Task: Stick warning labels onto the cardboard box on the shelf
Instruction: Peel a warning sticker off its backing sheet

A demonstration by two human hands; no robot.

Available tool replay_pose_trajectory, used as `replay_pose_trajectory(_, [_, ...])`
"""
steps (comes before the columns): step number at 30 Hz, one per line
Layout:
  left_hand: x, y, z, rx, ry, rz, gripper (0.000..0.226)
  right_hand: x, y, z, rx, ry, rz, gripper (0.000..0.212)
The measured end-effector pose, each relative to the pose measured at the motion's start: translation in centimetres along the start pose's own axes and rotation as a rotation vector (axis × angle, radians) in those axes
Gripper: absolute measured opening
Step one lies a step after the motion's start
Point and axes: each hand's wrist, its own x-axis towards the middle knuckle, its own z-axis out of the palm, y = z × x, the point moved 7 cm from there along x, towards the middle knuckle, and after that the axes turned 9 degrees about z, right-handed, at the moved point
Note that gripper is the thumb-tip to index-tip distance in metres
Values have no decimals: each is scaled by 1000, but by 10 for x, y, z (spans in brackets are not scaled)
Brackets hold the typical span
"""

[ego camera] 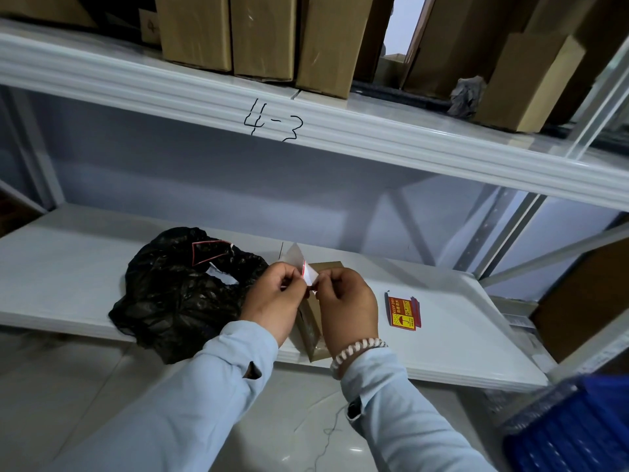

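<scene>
Both hands meet just above the small cardboard box (pixel 311 321), which lies on the lower shelf (pixel 459 321) with its long axis running near to far, directly under the fingers. The left hand (pixel 272 301) and the right hand (pixel 347 304) each pinch an edge of one warning label (pixel 308 270), its pale backing curling up toward the far side (likely being peeled, though the adhesive face is hidden). The right hand sits slightly nearer the box top. Most of the box is covered by the hands and wrists. A stack of red labels (pixel 403 311) lies well right; a black plastic bag (pixel 180 291) lies left.
</scene>
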Motion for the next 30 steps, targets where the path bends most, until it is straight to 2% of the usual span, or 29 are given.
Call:
replay_pose_trajectory(7, [7,-9,-13,32,79,-51,9,11,18,-4,92,-2,185,19])
replay_pose_trajectory(14, [14,-21,-23,87,98,-83,12,15,30,-12,90,10,263,24])
replay_pose_trajectory(18, [17,-24,-32,84,137,-94,8,17,36,-18,231,-8,355,26])
replay_pose_trajectory(22, [21,-28,-39,50,200,-100,19,17,45,-21,329,-12,475,23])
replay_pose_trajectory(30, [28,-39,-58,-4,296,-146,23,18,55,-28,485,21,578,23])
